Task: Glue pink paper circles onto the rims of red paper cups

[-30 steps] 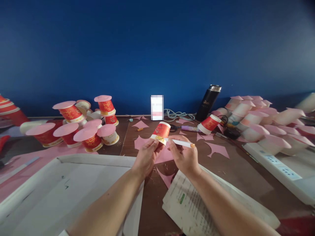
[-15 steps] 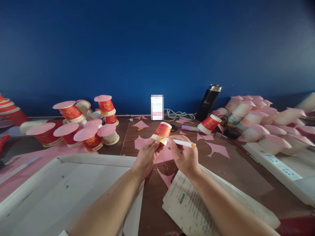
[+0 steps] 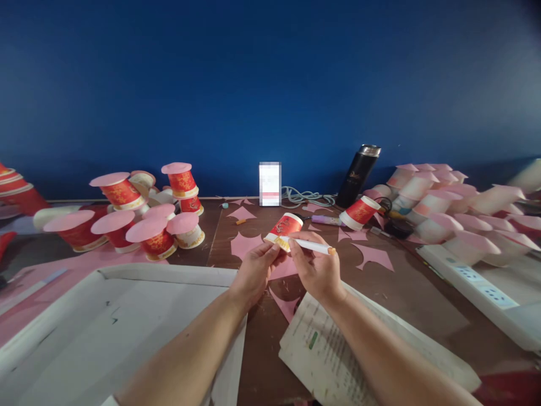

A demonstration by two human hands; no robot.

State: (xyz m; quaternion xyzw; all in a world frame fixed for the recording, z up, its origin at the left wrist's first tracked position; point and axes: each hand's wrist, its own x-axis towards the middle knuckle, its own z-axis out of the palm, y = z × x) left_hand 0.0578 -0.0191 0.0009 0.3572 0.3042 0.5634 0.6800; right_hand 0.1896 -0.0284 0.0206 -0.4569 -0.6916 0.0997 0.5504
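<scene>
Tilted in front of me is a red and gold paper cup (image 3: pixel 285 226), its white rim side toward my hands. My left hand (image 3: pixel 258 267) pinches the cup at its lower edge. In my right hand (image 3: pixel 316 265) is a white glue pen (image 3: pixel 311 246) with an orange end, lying across the hand with its tip at the cup's lower band. The exact contact of the tip is hard to make out. Under the hands lie pink paper scraps (image 3: pixel 245 245). Another red paper cup (image 3: pixel 360 213) rests tilted to the right.
Cups with pink paper discs (image 3: pixel 147 230) stand at left; pale cups with pink paper (image 3: pixel 439 203) are piled at right. Around me are a white box lid (image 3: pixel 160 273), newspaper (image 3: pixel 327 352), a power strip (image 3: pixel 477 282), a black flask (image 3: pixel 358 176) and a propped phone (image 3: pixel 270 184).
The cup has turned and tipped slightly to the right in my left hand, its far end now lower. The pen stays in my right hand with almost no shift.
</scene>
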